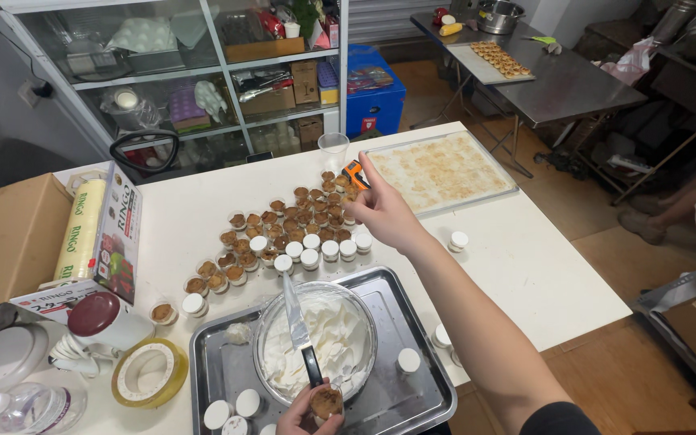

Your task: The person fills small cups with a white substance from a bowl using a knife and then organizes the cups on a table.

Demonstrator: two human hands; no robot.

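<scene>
Over the white surface [525, 266] and the glass bowl of whipped white cream [316, 342], it looks like filling: the right hand [384, 211] pinches an orange tool [354, 173], the left hand [309, 412] clasps a brown-filled cup [325, 401] and spatula [300, 326], cream due next

- one glass bowl [271, 326] of cream, just above the left grip [309, 412];
- one spatula [298, 322] in it;
- two steel trays [219, 362];
- one tape roll [149, 372];
- one clear cup [333, 149] beside the right grip [380, 211]
</scene>
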